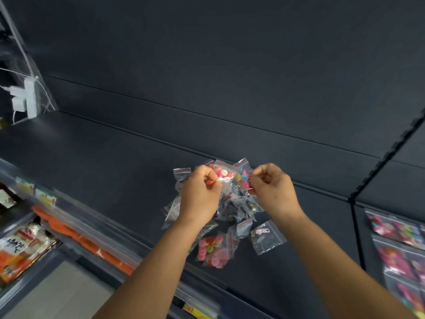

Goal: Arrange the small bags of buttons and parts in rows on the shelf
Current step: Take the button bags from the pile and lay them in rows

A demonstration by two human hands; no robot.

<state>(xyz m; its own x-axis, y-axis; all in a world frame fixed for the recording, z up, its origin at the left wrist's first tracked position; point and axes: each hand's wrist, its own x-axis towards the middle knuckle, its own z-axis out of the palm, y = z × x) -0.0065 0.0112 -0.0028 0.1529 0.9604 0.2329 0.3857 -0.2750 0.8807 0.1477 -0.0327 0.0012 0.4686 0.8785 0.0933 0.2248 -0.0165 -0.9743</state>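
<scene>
The bag of mixed buttons (224, 174) I'm working on sits at the top of the pile of small zip bags (230, 203), lifted a little off it, held between my two hands with its sealed red-striped edge pointing away from me toward the shelf's back panel (207, 54). My left hand (200, 194) pinches its left side with curled fingertips; my right hand (272, 189) has thumb and fingers closed at the right side, on this bag or the blue-and-pink button bag (243, 176) just beside it, can't tell which. Long axis of the held bag runs roughly front to back, hands on either side of it, so both are equally near; neither has to reach. The rest of the pile lies directly under and toward me from my hands: a pink-and-green button bag (212, 248) nearest the shelf edge, a bag with a pink zipper pull (266, 236) just right of it. The dark shelf (103, 162) is bare to the left of the pile, so a row would probably start there, meaning a leftward move that favours my left hand. On the next bay to the right, button bags already laid in rows (400, 245). Below left, orange packaged goods (20, 249) on a lower shelf, blurred.
</scene>
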